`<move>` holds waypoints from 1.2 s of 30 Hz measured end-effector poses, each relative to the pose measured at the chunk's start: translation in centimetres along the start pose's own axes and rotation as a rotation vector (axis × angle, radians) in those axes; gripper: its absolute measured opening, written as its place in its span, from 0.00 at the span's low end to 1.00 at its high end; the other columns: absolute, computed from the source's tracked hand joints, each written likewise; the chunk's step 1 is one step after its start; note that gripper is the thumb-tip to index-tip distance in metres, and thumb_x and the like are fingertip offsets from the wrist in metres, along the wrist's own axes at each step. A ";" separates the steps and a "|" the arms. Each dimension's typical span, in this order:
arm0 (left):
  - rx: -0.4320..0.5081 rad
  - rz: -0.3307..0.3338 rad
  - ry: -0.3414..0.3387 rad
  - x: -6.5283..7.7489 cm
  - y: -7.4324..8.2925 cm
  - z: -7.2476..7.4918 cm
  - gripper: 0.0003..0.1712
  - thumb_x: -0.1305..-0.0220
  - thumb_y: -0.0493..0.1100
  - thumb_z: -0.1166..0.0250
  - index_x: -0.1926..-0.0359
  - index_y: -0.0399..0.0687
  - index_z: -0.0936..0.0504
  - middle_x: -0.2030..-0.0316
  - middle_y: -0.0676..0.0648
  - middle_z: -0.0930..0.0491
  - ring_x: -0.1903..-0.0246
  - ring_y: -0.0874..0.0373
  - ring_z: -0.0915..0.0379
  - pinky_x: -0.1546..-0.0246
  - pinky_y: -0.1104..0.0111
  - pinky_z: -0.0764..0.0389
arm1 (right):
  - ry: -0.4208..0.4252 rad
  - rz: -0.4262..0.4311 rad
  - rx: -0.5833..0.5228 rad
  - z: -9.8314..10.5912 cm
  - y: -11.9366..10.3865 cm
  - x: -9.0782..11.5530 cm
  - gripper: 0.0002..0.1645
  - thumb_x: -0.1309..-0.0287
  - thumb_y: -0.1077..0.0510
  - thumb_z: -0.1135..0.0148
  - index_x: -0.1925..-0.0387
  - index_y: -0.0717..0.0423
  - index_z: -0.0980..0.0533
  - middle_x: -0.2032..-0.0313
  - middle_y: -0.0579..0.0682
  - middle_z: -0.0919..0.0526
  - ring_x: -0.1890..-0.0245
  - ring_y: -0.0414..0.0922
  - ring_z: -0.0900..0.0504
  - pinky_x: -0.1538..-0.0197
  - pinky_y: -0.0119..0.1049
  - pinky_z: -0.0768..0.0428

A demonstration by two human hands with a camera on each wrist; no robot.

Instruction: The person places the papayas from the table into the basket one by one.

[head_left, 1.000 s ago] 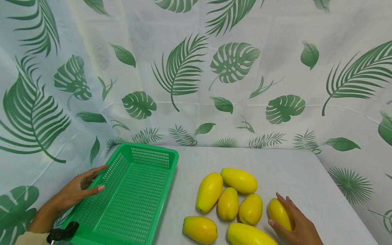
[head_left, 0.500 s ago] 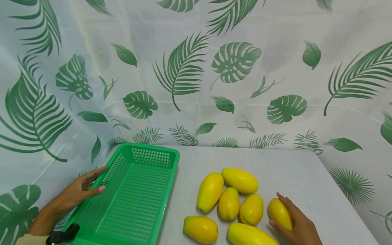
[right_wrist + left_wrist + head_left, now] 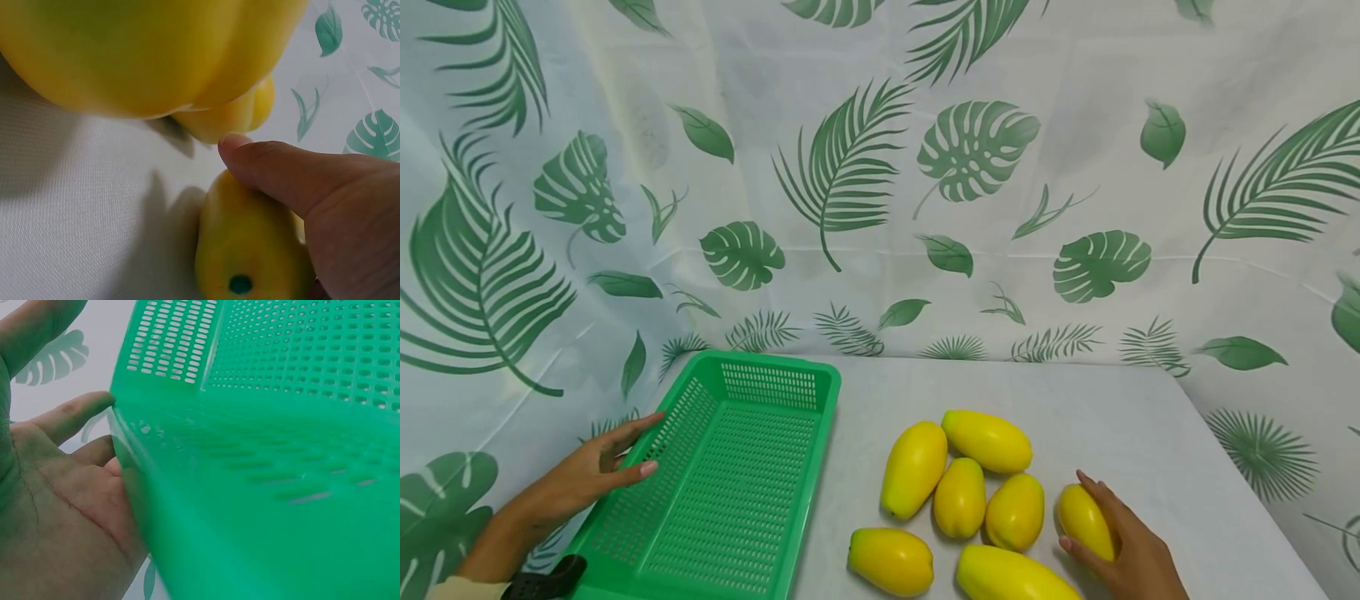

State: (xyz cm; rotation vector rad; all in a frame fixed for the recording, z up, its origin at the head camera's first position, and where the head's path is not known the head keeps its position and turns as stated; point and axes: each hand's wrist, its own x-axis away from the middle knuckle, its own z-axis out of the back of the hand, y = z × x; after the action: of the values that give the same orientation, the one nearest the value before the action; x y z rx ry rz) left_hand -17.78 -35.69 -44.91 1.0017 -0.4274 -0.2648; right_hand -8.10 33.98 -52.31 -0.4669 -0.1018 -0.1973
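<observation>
My left hand (image 3: 583, 477) is at the left side of a green plastic basket (image 3: 816, 479), which has slotted walls. In the left wrist view its fingertips meet the outside of the basket wall (image 3: 206, 506), fingers fairly straight and thumb held apart. On the right, my right hand (image 3: 1135, 550) holds a small yellow papaya (image 3: 1084, 521), thumb on the near side and fingers over the far side. The right wrist view shows the thumb (image 3: 269, 165) lying along this papaya (image 3: 250, 250), its green stem spot facing the camera; the other fingers are mostly hidden.
Several more yellow papayas lie loosely between basket and right hand, including a long one (image 3: 913, 471), a far one (image 3: 987, 442), and a front one (image 3: 1015, 575) cut by the frame edge. White table (image 3: 1075, 400); leaf-print sheets (image 3: 880, 167) hang behind and at both sides.
</observation>
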 end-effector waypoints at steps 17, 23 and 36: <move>0.090 0.026 -0.117 0.4 0.7 -0.4 0.41 0.16 0.42 0.47 0.13 0.46 0.56 0.15 0.31 0.64 0.21 0.17 0.73 0.33 0.26 0.32 | -0.006 -0.016 -0.027 0.1 -0.2 -0.2 0.67 0.45 0.29 0.24 0.14 0.42 0.47 0.22 0.70 0.37 0.28 0.76 0.33 0.32 0.76 0.31; 0.108 0.022 -0.143 0.4 0.6 -0.9 0.38 0.15 0.42 0.49 0.13 0.51 0.53 0.15 0.34 0.63 0.20 0.17 0.72 0.32 0.27 0.31 | 0.008 -0.008 -0.034 0.0 -0.1 -0.1 0.66 0.45 0.32 0.22 0.14 0.42 0.47 0.23 0.70 0.36 0.29 0.75 0.32 0.33 0.76 0.30; 0.115 -0.085 -0.124 0.2 -0.2 -1.7 0.38 0.16 0.37 0.47 0.13 0.55 0.49 0.18 0.65 0.47 0.30 0.91 0.46 0.28 0.26 0.41 | -0.004 -0.005 -0.044 0.1 0.0 -0.1 0.65 0.43 0.31 0.23 0.14 0.43 0.46 0.23 0.71 0.36 0.31 0.73 0.29 0.33 0.76 0.30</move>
State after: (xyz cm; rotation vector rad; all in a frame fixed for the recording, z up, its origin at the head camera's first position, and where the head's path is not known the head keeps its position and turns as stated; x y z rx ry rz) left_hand -16.79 -34.61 -45.78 1.1209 -0.5175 -0.3838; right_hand -8.21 34.02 -52.23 -0.5107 -0.1030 -0.2040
